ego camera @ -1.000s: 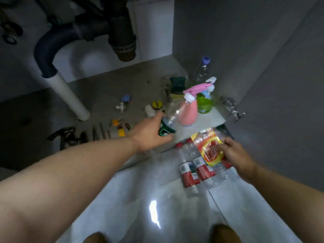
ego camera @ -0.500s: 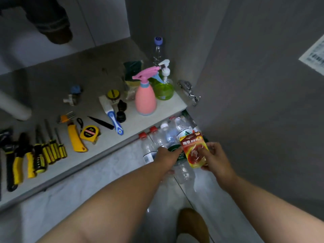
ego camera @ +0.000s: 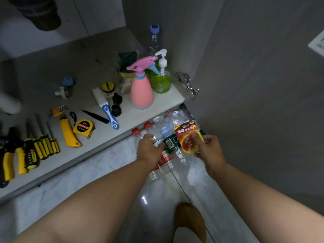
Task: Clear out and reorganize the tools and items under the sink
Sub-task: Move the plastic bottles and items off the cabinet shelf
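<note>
My right hand (ego camera: 208, 149) pinches a red and yellow blister pack (ego camera: 188, 136) above several empty plastic bottles (ego camera: 157, 127) lying on the tiled floor by the cabinet's right corner. My left hand (ego camera: 149, 149) grips a clear bottle with a green label (ego camera: 171, 143) among them. On the cabinet floor (ego camera: 84, 57) stand a pink spray bottle (ego camera: 141, 88), a green pump bottle (ego camera: 161, 79) and a clear bottle with a blue cap (ego camera: 154, 39).
Tools lie in a row along the cabinet's front edge: yellow pliers (ego camera: 10, 155), screwdrivers (ego camera: 42, 142), a yellow utility knife (ego camera: 68, 131), a tape measure (ego camera: 84, 128), a blue brush (ego camera: 107, 107). The open cabinet door (ego camera: 254, 85) stands at the right. My foot (ego camera: 190, 223) is below.
My left hand drew back from the cabinet floor with the green-labelled bottle and lowered it onto the bottles on the tiles. The view swung right and down. My right hand kept the blister pack.
</note>
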Tool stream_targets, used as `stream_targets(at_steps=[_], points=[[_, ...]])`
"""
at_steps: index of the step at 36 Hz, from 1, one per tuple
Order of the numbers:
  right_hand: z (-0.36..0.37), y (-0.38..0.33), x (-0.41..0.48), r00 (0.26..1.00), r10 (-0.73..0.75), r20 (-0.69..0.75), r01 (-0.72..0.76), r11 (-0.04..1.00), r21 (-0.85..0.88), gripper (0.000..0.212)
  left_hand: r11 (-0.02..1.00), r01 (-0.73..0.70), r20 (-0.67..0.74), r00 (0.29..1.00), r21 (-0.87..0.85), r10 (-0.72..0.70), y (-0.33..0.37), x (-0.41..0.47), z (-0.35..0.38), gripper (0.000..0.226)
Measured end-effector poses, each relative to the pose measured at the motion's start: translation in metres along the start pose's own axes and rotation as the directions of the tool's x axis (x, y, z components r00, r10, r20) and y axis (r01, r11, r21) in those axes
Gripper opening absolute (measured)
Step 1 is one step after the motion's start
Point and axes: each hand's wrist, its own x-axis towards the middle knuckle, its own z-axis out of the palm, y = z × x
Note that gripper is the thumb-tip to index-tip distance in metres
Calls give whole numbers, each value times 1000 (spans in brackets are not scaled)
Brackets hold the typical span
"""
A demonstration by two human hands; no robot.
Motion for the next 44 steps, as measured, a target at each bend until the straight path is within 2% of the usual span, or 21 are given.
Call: stream_targets(at_steps=[2,4,5,7,9,13,17,21,25,27,30,34,44], points=[[7,-3,2,1000,21,-24,-20,999,38,38,983,2,-139,990,184,24,-10,1,-11,52],[13,-6,3,999,35,-34,-33,997,71,37,950,122,-212,975,289,-61,-18,-2,-21,66],[16,-8,4,999,40,-35,-38,997,72,37,934,201,-210,967,297,-141,-22,-3,-25,75],[21,-10,4,998,33,-51,-31,999,34,35,923,323,-159,943,209,-294,-28,-5,-28,90],[24,-12,3,997,6,-82,-8,1000,-28,34,930,358,-88,932,82,-351,-32,-8,-26,97],[25,-16,-1,988,-94,-126,62,968,-243,52,953,302,-10,953,11,-301,-37,-10,-17,96],[23,-16,-8,960,-259,-112,178,863,-472,57,971,240,21,971,-17,-240,-34,-12,-9,90],[23,-13,-15,927,-368,-75,232,719,-655,64,976,215,60,975,-35,-213,-32,-12,-6,85],[22,-9,-23,889,-457,26,289,515,-807,69,981,190,56,981,-28,-188,-34,-13,-8,90],[22,-6,-24,891,-446,82,305,456,-836,73,982,185,50,982,-36,-184,-37,-13,-8,90],[22,-2,-25,896,-427,118,315,427,-848,75,982,187,46,981,-19,-186,-38,-13,-9,92],[21,3,-26,893,-429,138,328,408,-852,75,984,174,21,984,29,-175,-41,-12,-9,87],[21,9,-29,878,-455,149,351,401,-846,72,980,177,-6,984,92,-178,-48,-11,-12,95]])
